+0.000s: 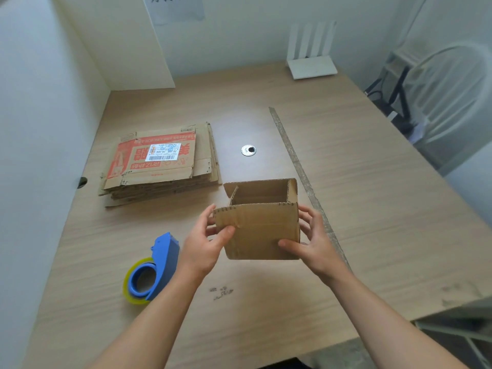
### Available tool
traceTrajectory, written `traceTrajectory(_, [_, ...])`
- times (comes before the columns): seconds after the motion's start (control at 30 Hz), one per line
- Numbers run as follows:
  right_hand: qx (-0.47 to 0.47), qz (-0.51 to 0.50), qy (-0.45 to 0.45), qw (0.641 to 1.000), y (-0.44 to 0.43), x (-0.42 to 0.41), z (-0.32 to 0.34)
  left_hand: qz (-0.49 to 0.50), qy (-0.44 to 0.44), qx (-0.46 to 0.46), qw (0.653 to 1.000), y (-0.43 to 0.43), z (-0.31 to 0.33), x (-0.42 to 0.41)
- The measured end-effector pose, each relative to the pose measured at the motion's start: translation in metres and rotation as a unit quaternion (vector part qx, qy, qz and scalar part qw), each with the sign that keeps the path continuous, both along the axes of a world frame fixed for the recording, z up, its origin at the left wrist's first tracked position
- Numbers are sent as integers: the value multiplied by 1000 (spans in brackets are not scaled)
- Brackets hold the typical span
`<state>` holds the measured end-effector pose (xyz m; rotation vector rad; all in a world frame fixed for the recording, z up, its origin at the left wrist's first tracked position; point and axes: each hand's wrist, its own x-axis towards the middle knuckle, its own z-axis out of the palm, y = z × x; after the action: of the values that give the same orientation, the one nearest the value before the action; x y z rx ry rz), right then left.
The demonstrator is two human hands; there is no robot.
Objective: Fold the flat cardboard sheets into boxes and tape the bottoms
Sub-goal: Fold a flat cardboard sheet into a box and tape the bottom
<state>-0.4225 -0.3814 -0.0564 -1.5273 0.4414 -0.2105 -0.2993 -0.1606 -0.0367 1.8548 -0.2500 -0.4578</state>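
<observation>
Both hands grip the box [262, 230] between them: left hand [206, 245] pinching one side, right hand [310, 242] the other.

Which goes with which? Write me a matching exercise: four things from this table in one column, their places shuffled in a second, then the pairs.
1. cardboard box
2. tape dispenser
3. stack of flat cardboard sheets
4. white router

A. at the far edge of the table
B. lying left of the left hand
C. held between the left hand and right hand
D. on the table's left side, beyond the tape dispenser

Pairs: 1-C, 2-B, 3-D, 4-A
</observation>
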Motion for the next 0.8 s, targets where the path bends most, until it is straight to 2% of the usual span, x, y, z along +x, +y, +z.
traceTrajectory(0.13, [16,-67,-13,998,-12,-12,7,-49,-11,-15,999,-15,14,0])
traceTrajectory(0.23, [27,-71,-13,997,-26,-14,13,-84,-12,-41,996,-39,31,0])
traceTrajectory(0.33, [60,-86,-29,994,-42,-9,21,-108,-88,-9,990,-72,47,4])
traceTrajectory(0.47, [81,-88,-60,991,-81,1,28,-105,-107,-26,988,-108,52,19])
traceTrajectory(0.63, [79,-62,-36,994,-159,30,22,-83,-93,-45,991,-168,41,40])
traceTrajectory(0.8, [18,2,-31,999,-246,76,21,-30,-77,-22,996,-242,29,76])
